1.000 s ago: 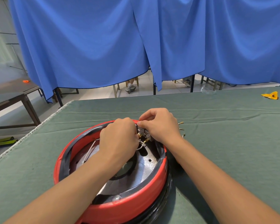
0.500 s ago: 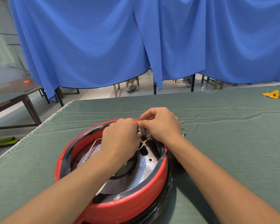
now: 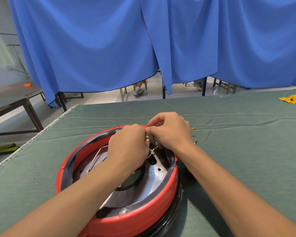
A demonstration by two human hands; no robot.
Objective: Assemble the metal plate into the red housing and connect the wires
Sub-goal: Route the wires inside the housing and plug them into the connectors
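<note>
The red housing (image 3: 126, 218) sits on the green counter (image 3: 237, 151), the metal plate (image 3: 154, 180) lying inside it. At its twelve o'clock rim the left hand (image 3: 128, 146) is curled around thin white wires (image 3: 150, 153) (fingertips hidden). Just beside it, at one o'clock, the right hand (image 3: 171, 132) pinches a small grey terminal block (image 3: 152, 140). Loose brass connectors (image 3: 193, 129) lie at two o'clock.

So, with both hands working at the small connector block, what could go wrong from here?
1. The left hand hides the white wire end, so it may go onto the wrong terminal of the connector block.
2. The loose brass terminals by the right hand wrist could get brushed away across the green cloth.
</note>
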